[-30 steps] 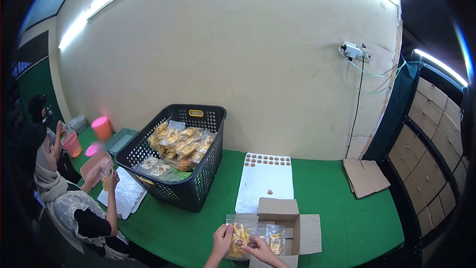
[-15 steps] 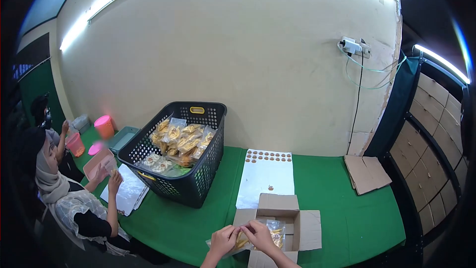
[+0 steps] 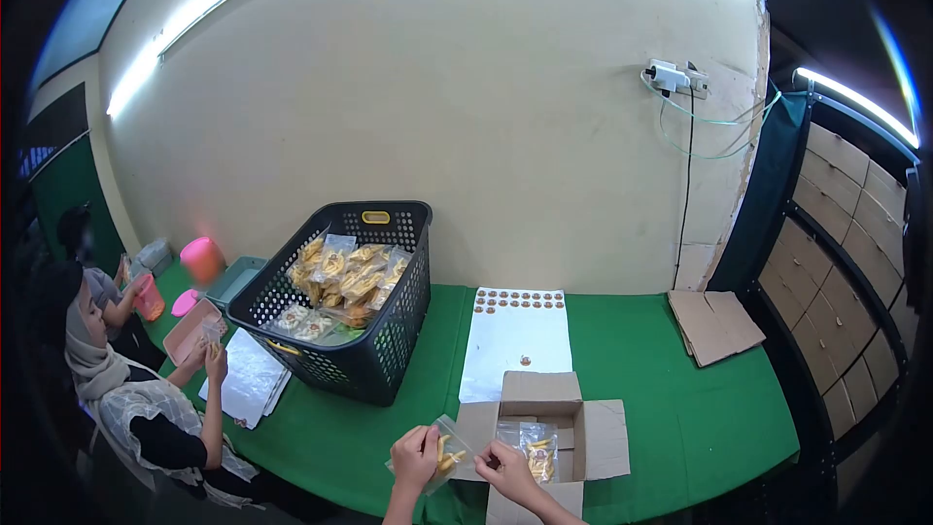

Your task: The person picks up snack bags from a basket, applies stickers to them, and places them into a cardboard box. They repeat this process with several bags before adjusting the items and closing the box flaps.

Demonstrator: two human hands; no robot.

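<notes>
Clear plastic snack pouch [image 3: 443, 450] of yellow chips, tilted, long axis running lower-left to upper-right, both hands, left hand [image 3: 415, 457], right hand [image 3: 505, 470], pinching it beside the open cardboard box [image 3: 583, 433] on the green surface [image 3: 680, 428], label unreadable.

No words, numbers or brand names can be read anywhere here. The round brown stickers [image 3: 518, 300] in rows along the far edge of the white sheet [image 3: 515, 350] are too small to make out, as is the single one [image 3: 526, 361] nearer. The yellow tag [image 3: 375, 218] on the black basket [image 3: 389, 350] shows no legible print.
</notes>
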